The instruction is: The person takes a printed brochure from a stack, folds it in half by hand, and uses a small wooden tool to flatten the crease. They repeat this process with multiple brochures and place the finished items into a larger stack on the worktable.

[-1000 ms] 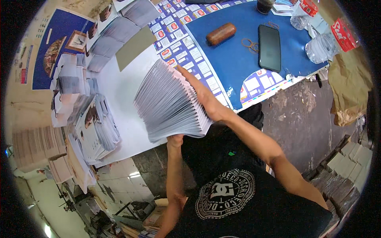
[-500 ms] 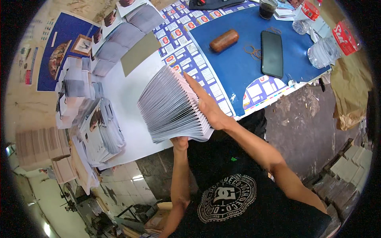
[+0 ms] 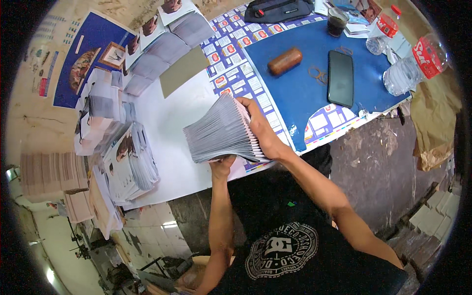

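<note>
A thick stack of folded booklets (image 3: 219,129) is held between my two hands over the near edge of the table. Its pages fan out toward the left, and the folded spines lie on the right. My right hand (image 3: 263,130) wraps round the spine side, with its fingertips over the far corner. Under the near end, my left hand (image 3: 223,166) grips the stack; most of its fingers are hidden beneath the booklets. A white sheet (image 3: 162,142) covers the table below and to the left.
Booklet piles (image 3: 130,162) line the table's left side, with more stacks (image 3: 169,42) farther back near a grey-green card (image 3: 184,71). On the blue mat (image 3: 295,93) lie a phone (image 3: 340,78), rubber bands (image 3: 317,74) and a brown case (image 3: 285,61). A dark drink (image 3: 338,22) and bottles (image 3: 400,76) stand at the right.
The fanned pages have drawn closer together, and the stack looks more compact. My right hand's fingers now curl over the far corner. The whole view has shifted slightly.
</note>
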`<state>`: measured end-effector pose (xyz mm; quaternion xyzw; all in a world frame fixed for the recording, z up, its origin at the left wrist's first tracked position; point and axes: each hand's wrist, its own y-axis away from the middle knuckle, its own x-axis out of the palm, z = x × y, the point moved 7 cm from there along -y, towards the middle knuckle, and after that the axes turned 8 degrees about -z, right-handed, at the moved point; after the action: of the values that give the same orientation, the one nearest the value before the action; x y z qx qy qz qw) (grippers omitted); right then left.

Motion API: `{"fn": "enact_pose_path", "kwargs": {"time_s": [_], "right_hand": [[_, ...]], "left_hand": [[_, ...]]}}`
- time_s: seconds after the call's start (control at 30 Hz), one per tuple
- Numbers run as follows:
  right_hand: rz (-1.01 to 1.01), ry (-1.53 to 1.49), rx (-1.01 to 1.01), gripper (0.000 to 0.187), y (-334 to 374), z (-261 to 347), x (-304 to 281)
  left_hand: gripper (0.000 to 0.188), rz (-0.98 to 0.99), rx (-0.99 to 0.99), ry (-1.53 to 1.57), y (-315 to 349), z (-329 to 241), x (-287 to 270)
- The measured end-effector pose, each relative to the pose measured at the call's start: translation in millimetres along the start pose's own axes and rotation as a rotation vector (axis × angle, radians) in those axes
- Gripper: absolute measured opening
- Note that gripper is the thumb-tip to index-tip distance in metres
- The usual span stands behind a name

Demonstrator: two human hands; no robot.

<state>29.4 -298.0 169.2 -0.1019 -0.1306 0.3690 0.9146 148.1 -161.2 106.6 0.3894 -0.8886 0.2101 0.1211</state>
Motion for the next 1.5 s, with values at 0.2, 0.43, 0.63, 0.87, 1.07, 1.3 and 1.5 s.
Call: {"fn": "enact_pose_path", "kwargs": {"time_s": [0.2, 0.43, 0.63, 0.87, 1.07, 1.3, 1.5], "right_hand": [[0.059, 0.036, -0.085, 0.089, 15, 9, 1], [0.015, 0.033, -0.067, 0.095, 25, 9, 2], [-0.055, 0.001, -0.066, 0.104, 25, 6, -1], [0.144, 0.123, -0.175, 0.125, 23, 24, -10], [-0.018, 0.079, 0.033, 0.082, 18, 4, 4], [0.171, 0.153, -0.161, 0.12, 12, 25, 20], [0.149, 0.262, -0.199, 0.129, 34, 16, 6]], "left_hand": [[0.055, -0.161, -0.139, -0.035, 17, -2, -5], [0.079, -0.147, -0.121, -0.055, 42, 3, 0], [0.093, 0.061, 0.106, -0.418, 43, 1, -3], [0.101, -0.133, 0.015, -0.277, 9, -1, -2], [0.097, -0.013, -0.032, -0.469, 4, 22, -24], [0.084, 0.077, 0.111, -0.17, 14, 26, -92], [0.052, -0.118, -0.2, 0.15, 48, 6, -36]]}}
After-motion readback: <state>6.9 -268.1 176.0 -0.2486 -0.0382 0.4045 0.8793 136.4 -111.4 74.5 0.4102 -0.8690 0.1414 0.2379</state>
